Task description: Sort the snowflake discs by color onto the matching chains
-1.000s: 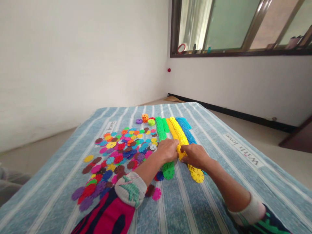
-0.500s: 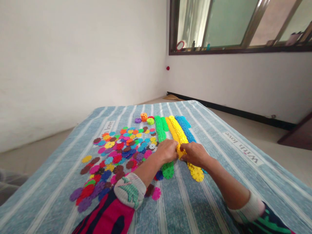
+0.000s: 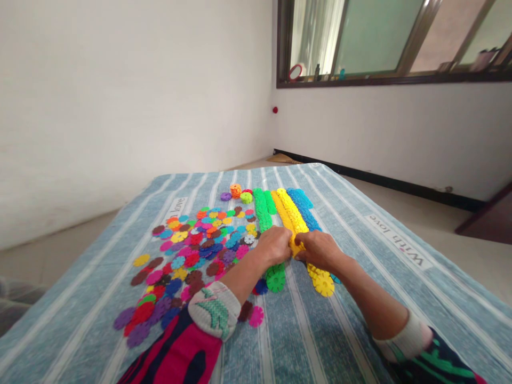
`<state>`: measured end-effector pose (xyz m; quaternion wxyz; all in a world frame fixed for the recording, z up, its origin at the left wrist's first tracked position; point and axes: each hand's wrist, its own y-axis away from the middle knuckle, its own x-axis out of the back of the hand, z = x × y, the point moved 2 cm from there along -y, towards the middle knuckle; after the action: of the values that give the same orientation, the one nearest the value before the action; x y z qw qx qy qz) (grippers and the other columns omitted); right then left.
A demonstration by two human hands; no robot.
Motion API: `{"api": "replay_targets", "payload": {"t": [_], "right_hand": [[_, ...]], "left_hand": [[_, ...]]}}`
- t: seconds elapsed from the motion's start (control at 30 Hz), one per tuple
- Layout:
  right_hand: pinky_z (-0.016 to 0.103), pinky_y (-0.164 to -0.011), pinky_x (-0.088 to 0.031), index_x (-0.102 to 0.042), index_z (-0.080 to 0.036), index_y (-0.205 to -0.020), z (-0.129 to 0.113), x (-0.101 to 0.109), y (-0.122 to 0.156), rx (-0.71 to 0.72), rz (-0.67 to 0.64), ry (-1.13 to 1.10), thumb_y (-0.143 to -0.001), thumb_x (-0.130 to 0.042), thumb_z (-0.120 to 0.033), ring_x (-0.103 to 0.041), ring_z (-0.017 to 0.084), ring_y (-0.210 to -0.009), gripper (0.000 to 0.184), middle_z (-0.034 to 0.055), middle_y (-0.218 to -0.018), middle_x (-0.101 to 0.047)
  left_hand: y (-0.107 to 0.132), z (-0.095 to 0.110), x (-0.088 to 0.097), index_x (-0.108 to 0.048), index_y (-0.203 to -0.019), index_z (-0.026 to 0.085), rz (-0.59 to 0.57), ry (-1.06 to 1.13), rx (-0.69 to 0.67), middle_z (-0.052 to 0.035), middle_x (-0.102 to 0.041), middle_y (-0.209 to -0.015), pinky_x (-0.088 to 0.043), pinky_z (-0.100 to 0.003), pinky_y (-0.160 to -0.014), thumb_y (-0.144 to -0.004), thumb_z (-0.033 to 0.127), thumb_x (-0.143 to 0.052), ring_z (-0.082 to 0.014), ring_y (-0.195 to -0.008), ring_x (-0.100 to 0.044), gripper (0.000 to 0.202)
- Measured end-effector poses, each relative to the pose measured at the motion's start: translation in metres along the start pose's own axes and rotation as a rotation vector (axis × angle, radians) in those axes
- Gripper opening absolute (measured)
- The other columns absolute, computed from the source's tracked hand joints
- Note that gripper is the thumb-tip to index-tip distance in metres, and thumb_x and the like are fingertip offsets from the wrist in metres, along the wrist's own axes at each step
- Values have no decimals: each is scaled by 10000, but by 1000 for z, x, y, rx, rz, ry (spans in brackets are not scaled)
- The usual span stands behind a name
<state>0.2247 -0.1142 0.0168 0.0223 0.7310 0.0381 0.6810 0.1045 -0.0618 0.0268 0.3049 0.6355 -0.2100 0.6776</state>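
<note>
Both hands meet over a long row of joined yellow snowflake discs (image 3: 294, 220) lying on a striped blue cloth (image 3: 352, 250). My left hand (image 3: 274, 245) is curled, its fingertips pinching the yellow row from the left. From the right, my right hand (image 3: 320, 250) pinches the same row with closed fingers. A green row (image 3: 264, 210) runs beside it on the left, its near end (image 3: 276, 278) showing below my left hand. To the right of the yellow discs lies a blue row (image 3: 306, 208).
A heap of loose discs in many colours (image 3: 192, 256) spreads over the cloth to the left. A small orange stack (image 3: 236, 190) and a light green stack (image 3: 247, 198) sit at the far end. Bare floor, white walls and a window sill surround the bed.
Both hands have stayed on the yellow row and drawn slightly closer together. The view has shifted a little.
</note>
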Motion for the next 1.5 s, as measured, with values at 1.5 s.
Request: {"api": "replay_targets", "payload": {"t": [1.5], "right_hand": [[322, -753, -471, -657, -243, -1126, 3, -1, -7, -9, 28, 4, -821, -643, -394, -656, 272, -985, 340, 91, -1023, -716]], "left_hand": [[-9, -4, -1, -706, -915, 190, 18, 15, 9, -114, -719, -964, -505, -322, -782, -763, 287, -579, -278, -986, -654, 221]]}}
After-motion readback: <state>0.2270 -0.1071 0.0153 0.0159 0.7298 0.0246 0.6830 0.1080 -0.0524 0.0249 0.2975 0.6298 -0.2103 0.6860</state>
